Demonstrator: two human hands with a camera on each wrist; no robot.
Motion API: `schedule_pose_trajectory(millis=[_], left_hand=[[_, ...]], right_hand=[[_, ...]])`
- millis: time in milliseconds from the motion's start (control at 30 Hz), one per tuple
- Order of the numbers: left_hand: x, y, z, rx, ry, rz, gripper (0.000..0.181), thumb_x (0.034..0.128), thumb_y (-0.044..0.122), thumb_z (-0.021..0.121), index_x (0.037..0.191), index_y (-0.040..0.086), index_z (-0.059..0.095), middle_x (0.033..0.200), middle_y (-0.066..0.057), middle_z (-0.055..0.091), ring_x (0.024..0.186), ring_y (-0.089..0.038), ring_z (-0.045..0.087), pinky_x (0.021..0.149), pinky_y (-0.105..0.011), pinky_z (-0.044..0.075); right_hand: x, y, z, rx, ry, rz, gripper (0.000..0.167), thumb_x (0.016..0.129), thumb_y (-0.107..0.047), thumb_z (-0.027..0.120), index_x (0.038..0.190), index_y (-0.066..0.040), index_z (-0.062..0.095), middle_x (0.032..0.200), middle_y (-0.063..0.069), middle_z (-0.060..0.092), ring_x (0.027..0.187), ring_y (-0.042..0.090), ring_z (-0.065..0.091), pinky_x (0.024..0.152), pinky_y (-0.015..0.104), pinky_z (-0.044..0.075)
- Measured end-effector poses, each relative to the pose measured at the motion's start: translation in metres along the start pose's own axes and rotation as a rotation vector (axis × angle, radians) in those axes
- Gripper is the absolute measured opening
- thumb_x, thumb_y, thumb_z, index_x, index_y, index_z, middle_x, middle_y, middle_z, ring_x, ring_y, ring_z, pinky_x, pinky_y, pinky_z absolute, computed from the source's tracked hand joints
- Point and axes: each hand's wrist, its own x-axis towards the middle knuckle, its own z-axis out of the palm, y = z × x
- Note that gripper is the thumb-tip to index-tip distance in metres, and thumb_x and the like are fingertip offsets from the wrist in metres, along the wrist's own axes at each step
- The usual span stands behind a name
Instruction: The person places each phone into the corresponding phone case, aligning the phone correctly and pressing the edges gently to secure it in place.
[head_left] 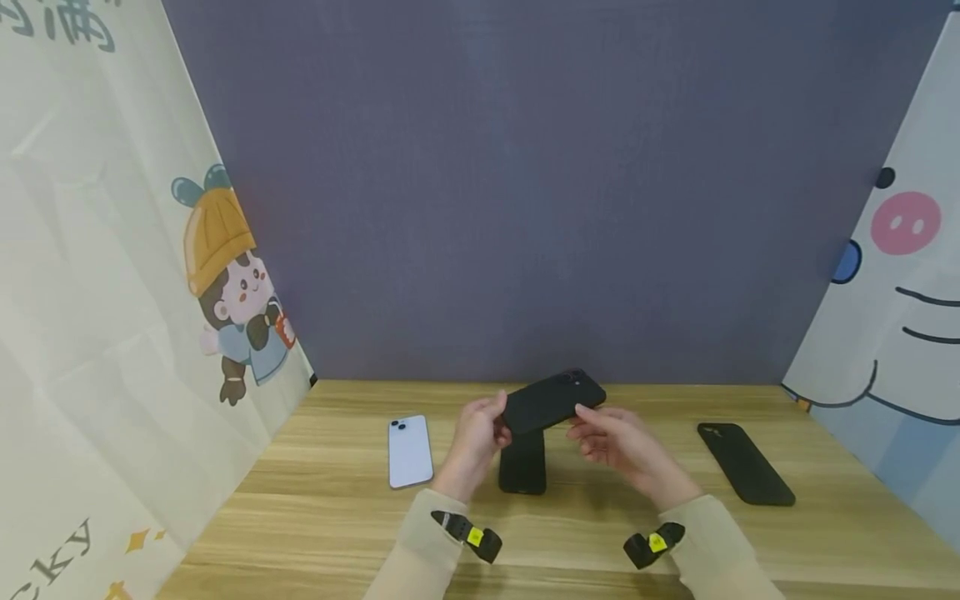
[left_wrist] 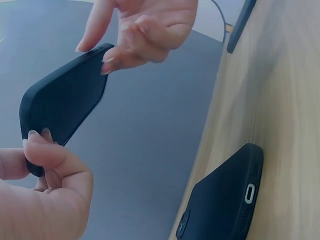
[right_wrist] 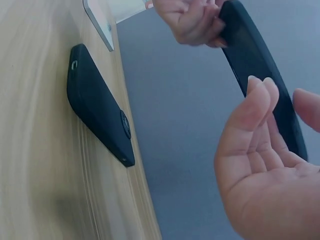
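Observation:
Both hands hold a black phone case (head_left: pixel 551 403) tilted above the table, its camera corner at the upper right in the head view. My left hand (head_left: pixel 477 435) grips the left end, thumb on top and fingers curled beneath. At the other end my right hand (head_left: pixel 618 442) pinches the lower corner with thumb and fingertips; in the right wrist view, the fingers (right_wrist: pixel 255 115) are in front of the case (right_wrist: pixel 255 50). Whether a phone sits inside cannot be told. Below it, a black-cased phone (head_left: pixel 523 463) lies on the table, its charging port (left_wrist: pixel 249 193) showing in the left wrist view.
A pale lavender phone (head_left: pixel 410 451) lies back up left of the hands. Farther right lies another black phone case (head_left: pixel 746 463). The wooden table (head_left: pixel 600 550) meets a dark grey panel (head_left: pixel 495 208) behind, with cartoon-printed sheets (head_left: pixel 97 250) at the sides.

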Motion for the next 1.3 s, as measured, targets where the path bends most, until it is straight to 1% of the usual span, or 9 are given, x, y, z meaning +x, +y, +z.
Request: schedule_pose_trajectory(millis=[300,400,533,633,700,800,933,1100,1300], left_hand=[[-0.0026,-0.0039,0.003,0.0,-0.08,-0.035,0.017,0.1018,0.017,0.058,0.087,0.008,0.058,0.065,0.001,0.054,0.054,-0.007,0.049,0.051,-0.018,0.041],[-0.0022,-0.0051,0.0017,-0.007,-0.13,-0.065,0.015,0.0977,0.013,0.059,0.084,0.008,0.06,0.063,0.001,0.056,0.052,-0.008,0.049,0.051,-0.019,0.042],[-0.0038,-0.0042,0.0008,0.015,-0.226,-0.14,0.013,0.0923,0.014,0.058,0.081,0.008,0.06,0.061,0.0,0.058,0.052,-0.008,0.049,0.052,-0.019,0.041],[-0.0047,-0.0028,0.0012,0.021,-0.3,-0.192,0.015,0.0932,0.019,0.058,0.084,0.008,0.059,0.061,0.001,0.058,0.052,-0.007,0.049,0.052,-0.019,0.04],[-0.0044,-0.0026,0.0013,0.024,-0.328,-0.207,0.018,0.0955,0.023,0.059,0.086,0.009,0.059,0.062,0.002,0.059,0.051,-0.006,0.049,0.052,-0.019,0.04],[-0.0036,-0.0031,0.0011,0.033,-0.328,-0.205,0.023,0.0983,0.028,0.059,0.087,0.008,0.062,0.064,0.003,0.059,0.052,-0.007,0.049,0.051,-0.019,0.038],[-0.0032,-0.0044,0.0008,0.051,-0.307,-0.184,0.02,0.0985,0.025,0.061,0.089,0.008,0.065,0.067,0.003,0.06,0.056,-0.007,0.052,0.052,-0.02,0.04],[-0.0038,-0.0045,0.0001,0.057,-0.309,-0.172,0.019,0.0988,0.024,0.062,0.093,0.007,0.068,0.071,0.002,0.062,0.06,-0.008,0.056,0.053,-0.021,0.044],[-0.0042,-0.0046,-0.0006,0.085,-0.314,-0.129,0.019,0.0991,0.022,0.063,0.087,0.008,0.068,0.069,0.002,0.06,0.058,-0.008,0.052,0.054,-0.021,0.043]], right_hand=[[0.0025,0.0058,0.0055,0.069,-0.013,-0.018,0.037,0.108,-0.024,0.053,0.081,-0.011,0.075,0.083,0.0,0.075,0.067,0.007,0.063,0.064,0.022,0.054],[0.0014,0.0056,0.0039,0.102,-0.005,-0.035,0.035,0.109,-0.023,0.051,0.085,-0.012,0.074,0.083,0.0,0.074,0.068,0.009,0.062,0.064,0.023,0.053],[-0.0001,0.0036,0.0018,0.107,0.01,-0.058,0.034,0.109,-0.024,0.049,0.084,-0.015,0.069,0.079,-0.001,0.07,0.068,0.01,0.061,0.065,0.023,0.052],[-0.0003,0.0025,0.0013,0.102,0.011,-0.07,0.034,0.11,-0.024,0.048,0.081,-0.016,0.065,0.075,-0.002,0.066,0.067,0.011,0.061,0.065,0.024,0.053],[-0.0002,0.0021,0.0014,0.095,0.004,-0.075,0.035,0.11,-0.024,0.048,0.08,-0.016,0.064,0.074,-0.002,0.065,0.067,0.01,0.06,0.065,0.024,0.053],[0.0001,0.0025,0.0023,0.074,-0.016,-0.07,0.035,0.11,-0.022,0.047,0.082,-0.016,0.065,0.074,-0.003,0.064,0.066,0.01,0.06,0.065,0.024,0.052],[-0.0002,0.0034,0.0042,0.054,-0.033,-0.049,0.033,0.11,-0.022,0.047,0.087,-0.015,0.069,0.074,-0.002,0.063,0.066,0.01,0.06,0.065,0.024,0.052],[-0.0009,0.0044,0.0046,0.032,-0.065,-0.044,0.032,0.11,-0.024,0.047,0.092,-0.014,0.072,0.078,-0.002,0.065,0.067,0.009,0.058,0.066,0.024,0.051],[-0.0002,0.0057,0.0041,0.005,-0.122,-0.04,0.036,0.11,-0.028,0.045,0.095,-0.015,0.074,0.079,-0.002,0.066,0.068,0.011,0.059,0.066,0.027,0.051]])
